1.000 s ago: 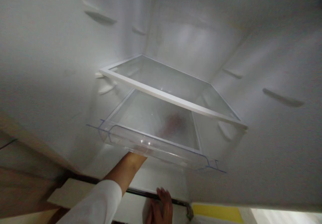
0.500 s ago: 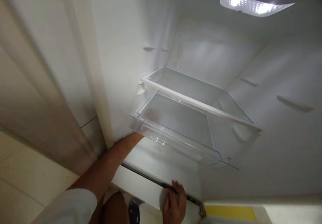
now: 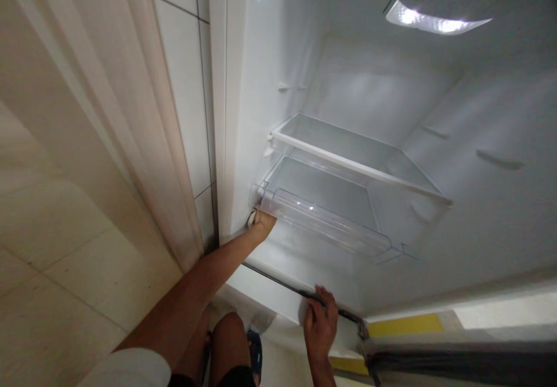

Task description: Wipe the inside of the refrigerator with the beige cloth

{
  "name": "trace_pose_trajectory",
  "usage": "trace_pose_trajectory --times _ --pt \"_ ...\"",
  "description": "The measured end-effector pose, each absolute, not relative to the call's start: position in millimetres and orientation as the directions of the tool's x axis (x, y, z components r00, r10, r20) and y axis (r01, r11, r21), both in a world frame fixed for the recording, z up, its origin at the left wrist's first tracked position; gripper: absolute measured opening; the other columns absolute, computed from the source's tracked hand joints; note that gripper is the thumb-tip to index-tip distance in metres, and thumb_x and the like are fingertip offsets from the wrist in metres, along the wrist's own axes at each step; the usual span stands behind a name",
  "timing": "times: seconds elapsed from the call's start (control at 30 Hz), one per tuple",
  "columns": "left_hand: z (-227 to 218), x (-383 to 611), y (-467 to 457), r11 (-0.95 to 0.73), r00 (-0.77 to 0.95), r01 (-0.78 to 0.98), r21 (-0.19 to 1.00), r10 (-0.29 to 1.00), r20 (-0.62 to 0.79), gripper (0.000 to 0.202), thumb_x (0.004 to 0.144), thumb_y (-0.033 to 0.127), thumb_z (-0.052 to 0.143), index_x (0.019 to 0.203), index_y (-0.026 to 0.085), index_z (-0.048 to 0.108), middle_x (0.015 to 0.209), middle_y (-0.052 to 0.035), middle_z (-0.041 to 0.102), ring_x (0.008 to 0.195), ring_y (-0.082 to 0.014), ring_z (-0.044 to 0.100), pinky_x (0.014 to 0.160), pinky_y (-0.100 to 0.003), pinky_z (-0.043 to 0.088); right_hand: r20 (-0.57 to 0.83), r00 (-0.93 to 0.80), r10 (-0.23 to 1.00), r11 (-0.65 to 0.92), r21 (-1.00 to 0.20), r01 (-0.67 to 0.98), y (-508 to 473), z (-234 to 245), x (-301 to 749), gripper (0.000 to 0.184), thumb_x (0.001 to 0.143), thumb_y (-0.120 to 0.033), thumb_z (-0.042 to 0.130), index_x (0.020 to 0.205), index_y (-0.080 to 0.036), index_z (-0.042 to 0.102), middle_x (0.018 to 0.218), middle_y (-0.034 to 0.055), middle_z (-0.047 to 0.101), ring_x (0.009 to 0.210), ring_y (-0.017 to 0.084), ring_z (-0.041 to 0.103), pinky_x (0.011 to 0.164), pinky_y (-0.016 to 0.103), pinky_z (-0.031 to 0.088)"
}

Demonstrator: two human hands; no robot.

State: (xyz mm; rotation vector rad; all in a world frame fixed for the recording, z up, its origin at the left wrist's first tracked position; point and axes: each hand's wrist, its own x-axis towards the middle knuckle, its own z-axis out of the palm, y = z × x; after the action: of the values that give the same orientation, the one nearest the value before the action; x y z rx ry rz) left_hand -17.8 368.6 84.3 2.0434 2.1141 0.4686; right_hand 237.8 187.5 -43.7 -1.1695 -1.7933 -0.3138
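Observation:
Inside an opened refrigerator (image 3: 296,271), my left hand (image 3: 264,217) reaches under the left end of a clear plastic drawer (image 3: 322,213). Its fingers are mostly hidden behind the drawer and the wrist. A small whitish rounded thing (image 3: 251,219) shows beside that hand; I cannot make out what it is or whether I hold it. My right hand (image 3: 321,320) grips the refrigerator's lower front edge, its fingers over the dark strip (image 3: 278,282) and the thumb on the near side. Above the drawer sits a glass shelf (image 3: 352,146) with a white frame.
A lit lamp (image 3: 435,21) shines at the top of the compartment. Shelf ledges (image 3: 500,161) stick out from the side walls. At left are a wooden door frame (image 3: 143,114) and white wall tiles (image 3: 180,73). My knees (image 3: 228,340) are below, over the tiled floor (image 3: 87,271).
The view has shifted, bringing more of the left wall and floor into sight. My left hand, hidden behind the drawer before, now partly shows beneath it. My right hand stays on the front edge.

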Motion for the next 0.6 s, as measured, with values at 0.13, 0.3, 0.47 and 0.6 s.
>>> trace_pose_trajectory --times 0.13,0.3,0.47,0.6 --pt "90 -16 340 0.082 -0.106 0.979 0.189 0.987 0.122 0.028 0.097 0.015 0.049 0.12 0.014 0.066 0.124 -0.0176 0.065 0.116 -0.0326 0.058 0.09 -0.052 0.052 0.815 -0.08 0.573 0.511 -0.279 0.813 187 -44 237 0.015 0.094 -0.01 0.052 0.089 -0.018 0.065 0.121 0.0144 0.066 0.126 0.026 0.054 0.106 0.051 0.044" --pt "93 -14 291 0.082 -0.095 0.994 0.079 0.979 0.181 0.051 0.099 0.009 0.028 0.14 0.021 0.055 0.147 -0.0209 0.048 0.115 -0.0341 0.055 0.081 -0.048 0.049 0.808 -0.066 0.585 0.494 -0.29 0.82 182 -45 232 0.018 0.094 -0.014 0.052 0.084 -0.018 0.067 0.123 0.0157 0.065 0.125 0.028 0.053 0.105 0.054 0.044" --pt "91 -14 255 0.071 -0.074 0.997 0.027 0.98 0.182 0.051 0.098 0.009 0.029 0.14 0.02 0.057 0.146 -0.022 0.046 0.113 -0.0344 0.055 0.079 -0.047 0.049 0.78 -0.06 0.623 0.443 -0.289 0.849 171 -45 221 0.022 0.094 -0.016 0.049 0.083 -0.018 0.068 0.133 0.0164 0.06 0.13 0.027 0.05 0.102 0.05 0.048" --pt "88 -19 250 0.017 -0.022 0.999 0.027 0.98 0.195 0.05 0.098 0.011 0.031 0.139 0.022 0.058 0.146 -0.0202 0.048 0.116 -0.0344 0.054 0.084 -0.048 0.048 0.79 -0.045 0.611 0.397 -0.257 0.881 167 -45 213 0.022 0.095 -0.016 0.048 0.084 -0.017 0.067 0.139 0.0152 0.057 0.136 0.027 0.047 0.105 0.048 0.047"
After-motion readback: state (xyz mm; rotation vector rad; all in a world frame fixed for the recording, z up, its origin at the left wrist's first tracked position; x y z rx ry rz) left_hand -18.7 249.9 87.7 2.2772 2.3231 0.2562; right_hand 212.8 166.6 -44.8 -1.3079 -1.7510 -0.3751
